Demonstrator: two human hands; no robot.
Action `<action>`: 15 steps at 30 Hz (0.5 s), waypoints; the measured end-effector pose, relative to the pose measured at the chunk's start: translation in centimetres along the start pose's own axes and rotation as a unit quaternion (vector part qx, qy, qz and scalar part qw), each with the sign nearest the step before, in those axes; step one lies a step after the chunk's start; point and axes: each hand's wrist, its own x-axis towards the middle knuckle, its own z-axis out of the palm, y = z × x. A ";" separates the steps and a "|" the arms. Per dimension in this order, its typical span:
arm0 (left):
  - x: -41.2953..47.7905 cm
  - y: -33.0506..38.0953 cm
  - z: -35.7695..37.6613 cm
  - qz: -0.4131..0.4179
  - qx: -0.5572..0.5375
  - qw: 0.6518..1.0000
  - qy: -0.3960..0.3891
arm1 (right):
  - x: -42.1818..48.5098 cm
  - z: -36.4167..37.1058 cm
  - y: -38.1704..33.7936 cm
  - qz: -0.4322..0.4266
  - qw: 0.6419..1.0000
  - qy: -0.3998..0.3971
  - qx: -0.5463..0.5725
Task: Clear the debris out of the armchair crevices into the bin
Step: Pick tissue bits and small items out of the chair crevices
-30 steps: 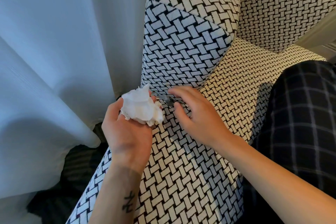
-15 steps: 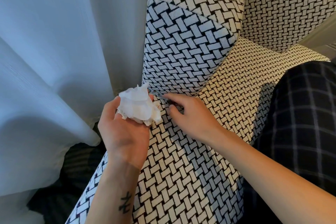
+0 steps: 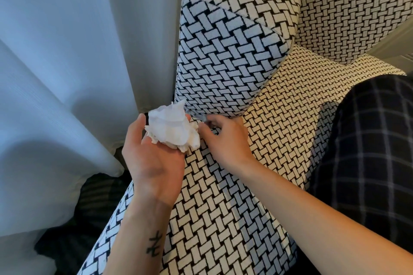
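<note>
Black-and-white basketweave armchair, white tissue, perhaps navy checked trousers.

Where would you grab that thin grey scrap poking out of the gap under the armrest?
Pinch the grey scrap by its exposed end between thumb and fingertip, coming from the seat side, as the right hand seems to. It is thin and lies tucked along the foot of the armrest, so only a pinch fits; then pull outward.
</note>
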 end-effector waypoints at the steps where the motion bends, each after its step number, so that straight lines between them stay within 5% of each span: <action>1: -0.1 0.0 0.0 0.000 0.001 1.000 0.000 | 0.1 0.4 0.1 0.011 1.000 0.026 0.012; 7: 0.2 -0.1 -0.6 0.005 0.000 1.000 -0.014 | 0.1 0.8 1.7 -0.025 0.995 0.085 0.047; 12: 0.1 -0.2 -0.4 -0.001 -0.002 1.000 -0.018 | -1.2 -0.9 3.3 -0.199 0.974 0.092 -0.049; 15: 0.0 -0.2 -0.3 0.001 -0.001 1.000 -0.013 | -0.7 -1.5 3.9 -0.218 0.970 0.104 -0.032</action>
